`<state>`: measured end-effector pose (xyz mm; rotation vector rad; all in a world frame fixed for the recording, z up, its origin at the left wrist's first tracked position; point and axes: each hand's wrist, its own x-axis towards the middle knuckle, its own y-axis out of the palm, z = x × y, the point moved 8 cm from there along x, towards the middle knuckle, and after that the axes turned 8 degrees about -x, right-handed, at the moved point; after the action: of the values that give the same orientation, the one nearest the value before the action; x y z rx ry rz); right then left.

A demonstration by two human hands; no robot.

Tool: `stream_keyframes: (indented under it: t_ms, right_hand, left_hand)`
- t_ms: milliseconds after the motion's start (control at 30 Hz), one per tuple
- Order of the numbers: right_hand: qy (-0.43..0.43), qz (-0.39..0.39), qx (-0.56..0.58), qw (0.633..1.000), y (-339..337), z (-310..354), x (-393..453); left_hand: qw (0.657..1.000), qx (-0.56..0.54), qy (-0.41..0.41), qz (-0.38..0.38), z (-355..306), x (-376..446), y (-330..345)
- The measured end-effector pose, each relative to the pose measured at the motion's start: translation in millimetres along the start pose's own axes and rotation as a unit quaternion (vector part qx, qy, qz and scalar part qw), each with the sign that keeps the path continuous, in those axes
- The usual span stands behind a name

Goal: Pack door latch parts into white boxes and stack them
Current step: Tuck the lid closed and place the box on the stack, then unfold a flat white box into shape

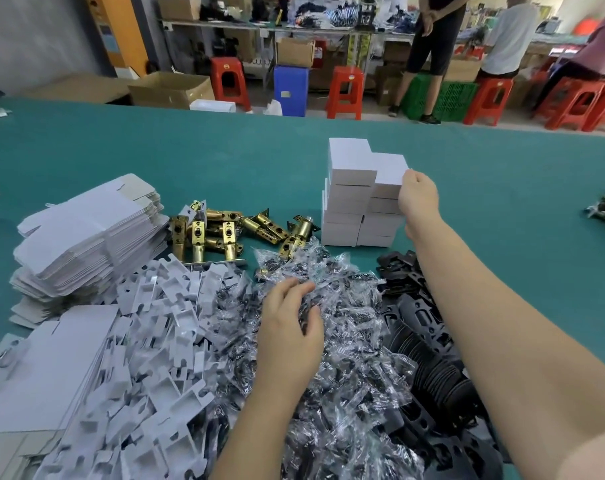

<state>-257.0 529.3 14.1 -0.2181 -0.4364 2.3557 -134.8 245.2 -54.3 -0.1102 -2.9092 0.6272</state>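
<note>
Plenty left: green surface (121, 150) carries big piles of flat box blanks (86, 237), bagged screws (335, 341), black plates (429, 341), brass latches (224, 230). Done: stack of white boxes (356, 202) (roughly ten). Right hand (417, 194) grip curled on top box (389, 173); left hand (290, 323) relaxed over the bags.

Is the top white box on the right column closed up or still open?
Closed. The top box shows a flat, unbroken white lid with no flap raised; the right hand holds its right end on the stack.
</note>
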Motion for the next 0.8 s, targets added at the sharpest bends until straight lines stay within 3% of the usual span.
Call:
stream_keyframes:
  t_ms: [200,333,500,667,800]
  right_hand:
    - [-0.011,-0.009,0.039,0.999,-19,6,-27]
    - [-0.126,-0.061,0.058,0.989,-37,9,-102]
    - [-0.211,0.107,-0.104,0.966,7,-44,-222]
    - [-0.323,0.127,-0.255,0.903,28,-70,-264]
    - [-0.341,0.141,-0.293,0.882,32,-72,-264]
  left_hand:
    - [1.0,-0.013,0.002,-0.004,-2,2,-2]
    - [0.999,-0.032,-0.003,-0.005,-4,2,-4]
    - [0.999,-0.044,-0.001,-0.006,-7,3,-9]
    - [0.998,-0.057,0.015,-0.014,-14,1,-13]
    - [0.999,-0.006,0.052,-0.015,-27,-5,-11]
